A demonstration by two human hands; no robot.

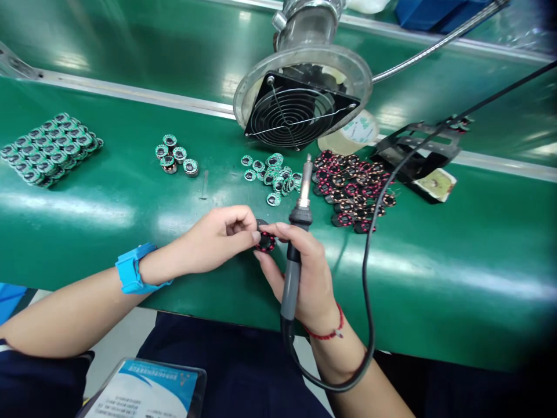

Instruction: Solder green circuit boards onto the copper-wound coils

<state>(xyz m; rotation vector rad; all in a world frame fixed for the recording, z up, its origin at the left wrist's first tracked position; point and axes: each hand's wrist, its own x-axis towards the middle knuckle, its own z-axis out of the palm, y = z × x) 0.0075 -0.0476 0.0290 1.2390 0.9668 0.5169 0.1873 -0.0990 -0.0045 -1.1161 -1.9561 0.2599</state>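
My left hand (217, 238) is closed, pinching a small black ring-shaped coil part with red windings (265, 241) from the left. My right hand (304, 278) touches the same part with its fingertips from the right and also carries a grey soldering iron (293, 261), tip pointing up and away, cable trailing down past my wrist. Both hands meet just above the near edge of the green bench (435, 273). A blue wrist strap (133, 270) sits on my left wrist, a red cord on my right.
A pile of black and red coil parts (352, 188) lies right of the iron tip, small green round boards (274, 174) beside it. More green boards lie at centre left (176, 155) and stacked far left (47, 148). A fume fan (300, 104), a tape roll (352, 132) and an iron stand (418, 154) stand behind.
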